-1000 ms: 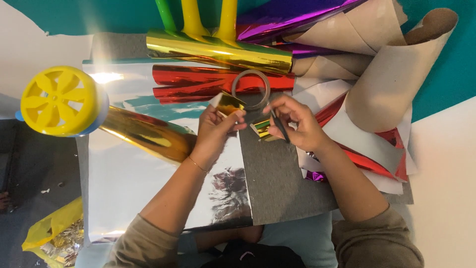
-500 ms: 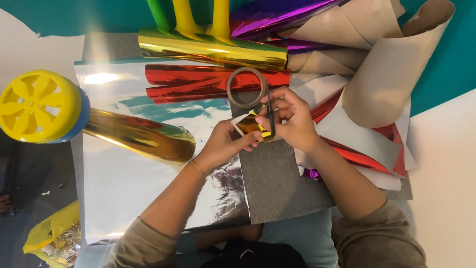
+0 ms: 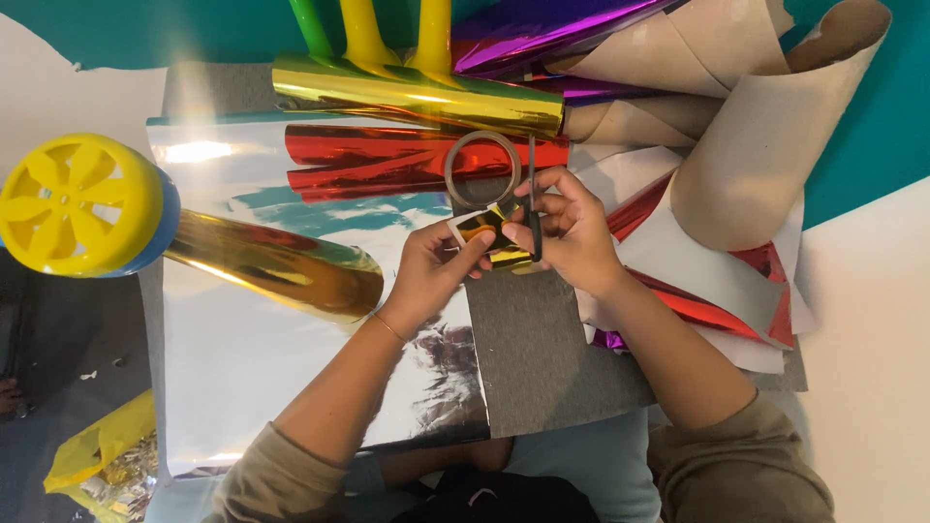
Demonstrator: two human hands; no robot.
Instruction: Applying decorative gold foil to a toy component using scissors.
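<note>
My left hand [image 3: 431, 271] pinches a small piece of gold foil paper [image 3: 477, 227] by its white edge. My right hand [image 3: 570, 232] grips black scissors [image 3: 533, 199], whose blades point away from me and sit against the foil piece. Both hands hover over a grey felt sheet [image 3: 542, 349]. A clear tape ring [image 3: 482, 169] lies just beyond the fingers, on a red foil roll [image 3: 387, 160].
A large silver foil sheet [image 3: 252, 358] covers the left. A gold roll [image 3: 281, 266] lies on it, another gold roll [image 3: 417, 95] at the back. A yellow wheel-shaped object [image 3: 77, 203] sits far left. Brown paper rolls [image 3: 765, 145], purple foil [image 3: 552, 29] and red-white scraps [image 3: 717, 291] pile right.
The hands have come together: the left hand brought the gold foil piece up to the scissors, and the scissors now stand upright against it. The view has shifted slightly.
</note>
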